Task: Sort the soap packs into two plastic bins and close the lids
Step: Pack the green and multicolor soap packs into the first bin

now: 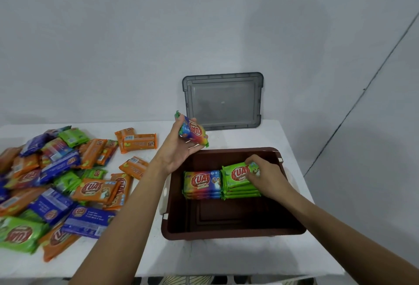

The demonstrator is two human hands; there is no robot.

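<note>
Left hand [179, 148] grips rainbow pack [193, 132] over brown bin [226, 233] far-left corner, likely bound for rainbow stack [201, 185]; right hand [266, 179] clasps top green pack [237, 174], probably squaring it in the far-right corner.

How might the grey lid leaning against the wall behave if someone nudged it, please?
The grey lid stands on edge against the wall, so it may slide or topple. It looks thin and translucent, probably light; its raised rim suggests stiffness.

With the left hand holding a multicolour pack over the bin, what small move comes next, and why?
Probably lower the multicolour pack in the left hand onto the matching stack in the brown bin; the right hand holds the green stack.
</note>
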